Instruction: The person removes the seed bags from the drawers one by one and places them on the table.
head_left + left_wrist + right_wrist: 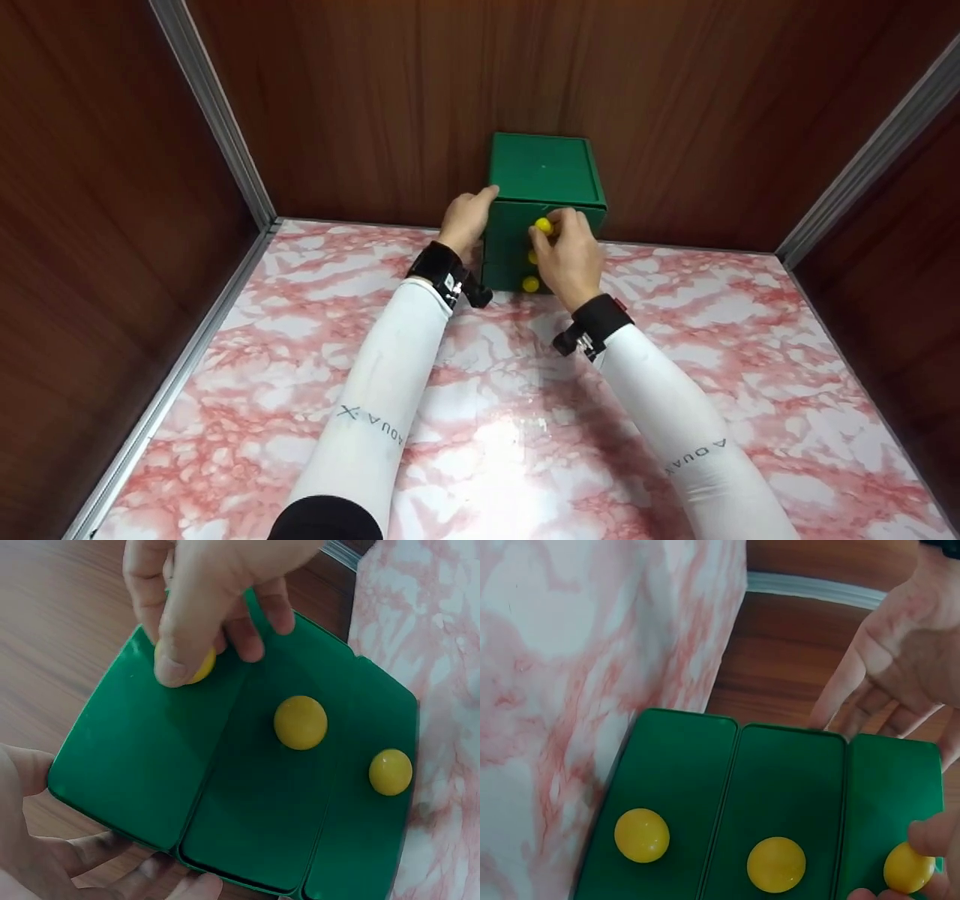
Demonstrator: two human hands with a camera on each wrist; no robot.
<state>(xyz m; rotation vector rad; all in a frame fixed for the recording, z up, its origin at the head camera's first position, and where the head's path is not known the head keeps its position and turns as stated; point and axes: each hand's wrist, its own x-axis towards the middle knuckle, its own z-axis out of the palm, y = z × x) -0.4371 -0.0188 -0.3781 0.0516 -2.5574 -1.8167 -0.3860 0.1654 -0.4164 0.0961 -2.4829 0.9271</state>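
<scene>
A small green drawer cabinet [544, 166] has three stacked drawers with round yellow knobs. My left hand [466, 219] rests against the cabinet's left side, its thumb at the top edge and its fingers fairly straight along the side. With thumb and fingers, my right hand [571, 255] pinches the top drawer's knob [543, 225]. Below it, the middle knob [301, 723] and the bottom knob [530, 284] are untouched. All drawer fronts look flush in the left wrist view, where the right fingers partly cover the top knob.
Behind the cabinet rises a dark wood-grain panel [360, 112]. Similar panels with metal edge strips stand at left and right. The cabinet sits at the back of a red-and-white marbled tabletop [300, 300].
</scene>
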